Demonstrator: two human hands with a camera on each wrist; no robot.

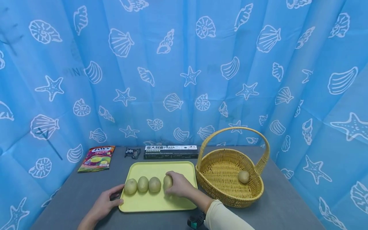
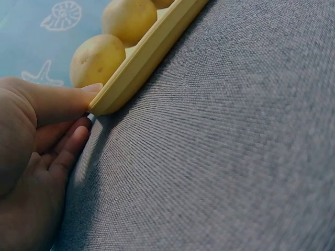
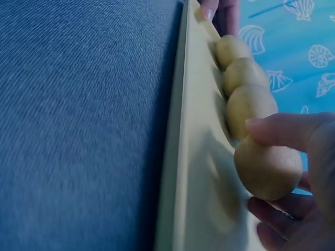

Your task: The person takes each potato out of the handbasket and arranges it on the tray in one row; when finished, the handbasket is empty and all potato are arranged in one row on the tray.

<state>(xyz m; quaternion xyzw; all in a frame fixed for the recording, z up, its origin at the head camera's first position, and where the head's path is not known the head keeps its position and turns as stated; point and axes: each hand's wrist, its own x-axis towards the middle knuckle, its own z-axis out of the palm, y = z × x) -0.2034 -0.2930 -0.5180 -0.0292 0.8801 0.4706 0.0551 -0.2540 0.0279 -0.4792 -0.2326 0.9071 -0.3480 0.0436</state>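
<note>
Three potatoes point(image 1: 142, 184) stand side by side in a row on the left half of a yellow tray point(image 1: 158, 206). My right hand point(image 1: 179, 185) grips another potato point(image 3: 268, 170) between thumb and fingers, just right of that row and close over the tray. At the tray's left edge, my left hand point(image 1: 104, 202) pinches the rim, thumb on top and fingers beneath, as the left wrist view shows. A wicker basket point(image 1: 214, 191) with a tall handle stands right of the tray, and one potato point(image 1: 243, 176) lies inside it.
Behind the tray lie a black-and-white pasta box point(image 1: 171, 152) and a small dark packet point(image 1: 132, 153). A colourful candy bag point(image 1: 96, 159) is at the back left of the grey table point(image 1: 287, 207). A blue shell-patterned curtain point(image 1: 184, 83) closes off the back and sides.
</note>
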